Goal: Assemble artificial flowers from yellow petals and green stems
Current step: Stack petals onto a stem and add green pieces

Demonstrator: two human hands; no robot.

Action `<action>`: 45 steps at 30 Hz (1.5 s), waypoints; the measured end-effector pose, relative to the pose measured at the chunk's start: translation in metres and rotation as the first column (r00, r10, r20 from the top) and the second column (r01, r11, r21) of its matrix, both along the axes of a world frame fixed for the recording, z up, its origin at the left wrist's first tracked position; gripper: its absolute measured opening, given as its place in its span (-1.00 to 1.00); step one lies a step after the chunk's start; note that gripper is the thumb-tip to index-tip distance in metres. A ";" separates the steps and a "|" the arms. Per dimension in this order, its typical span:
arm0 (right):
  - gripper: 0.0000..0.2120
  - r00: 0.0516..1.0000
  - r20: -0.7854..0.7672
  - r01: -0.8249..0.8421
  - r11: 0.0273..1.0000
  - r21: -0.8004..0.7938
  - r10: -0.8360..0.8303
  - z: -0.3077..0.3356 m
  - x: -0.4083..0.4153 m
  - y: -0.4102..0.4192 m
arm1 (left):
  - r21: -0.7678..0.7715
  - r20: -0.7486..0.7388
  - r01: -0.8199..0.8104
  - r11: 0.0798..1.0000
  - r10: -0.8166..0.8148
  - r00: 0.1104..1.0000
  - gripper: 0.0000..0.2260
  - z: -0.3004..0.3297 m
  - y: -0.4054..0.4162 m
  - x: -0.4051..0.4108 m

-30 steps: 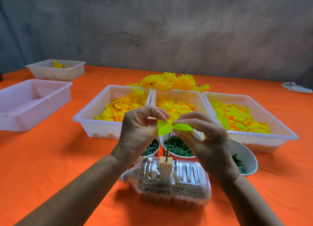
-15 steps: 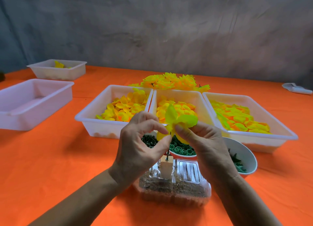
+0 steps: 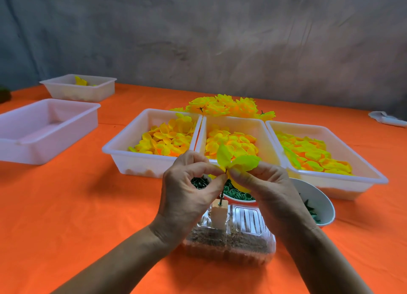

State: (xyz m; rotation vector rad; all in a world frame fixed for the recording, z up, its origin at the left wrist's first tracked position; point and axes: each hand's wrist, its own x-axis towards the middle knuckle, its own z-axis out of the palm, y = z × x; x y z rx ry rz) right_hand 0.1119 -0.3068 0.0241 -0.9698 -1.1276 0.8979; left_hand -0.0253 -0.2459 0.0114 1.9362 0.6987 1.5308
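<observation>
Two hands meeting over a thin upright stem [image 3: 222, 189], planted in a small pale block [image 3: 219, 213] on a clear box [image 3: 229, 238] just below the wrists. Left hand [image 3: 189, 192] pinching thumb to forefinger at the stem tip; right hand [image 3: 264, 188] pinching the yellow-green petals [image 3: 236, 161] from the other side, fingers curled round their base. Petals fanned up and away from the fingertips, hole seemingly right at the stem tip. Stem axis near vertical, so probably a straight push down along it next, both hands equally near. Hard to tell whether threaded yet. Beyond the hands, three trays [image 3: 149, 161] of loose yellow petals side by side, finished flowers [image 3: 222, 106] behind them. Under and beside the hands, bowls [image 3: 317, 196] of green parts. Far to the left on the orange table [image 3: 77, 205], two more trays.
</observation>
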 end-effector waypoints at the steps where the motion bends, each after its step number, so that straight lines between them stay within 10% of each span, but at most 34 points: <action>1: -0.78 1.000 -0.015 -0.004 1.000 -0.013 0.004 0.000 0.000 0.000 | -0.005 0.001 -0.014 1.000 0.014 1.000 -0.93 0.000 -0.001 0.000; 25: -0.85 0.976 -0.217 -0.042 0.983 -0.181 0.002 0.006 -0.005 0.001 | 0.000 -0.005 -0.151 0.989 0.151 0.989 -0.93 0.000 -0.010 0.006; 45: -0.88 1.000 0.000 0.020 0.998 -0.058 -0.020 0.004 -0.005 0.001 | 0.013 -0.036 -0.201 0.979 0.202 0.979 -0.92 0.002 -0.015 0.007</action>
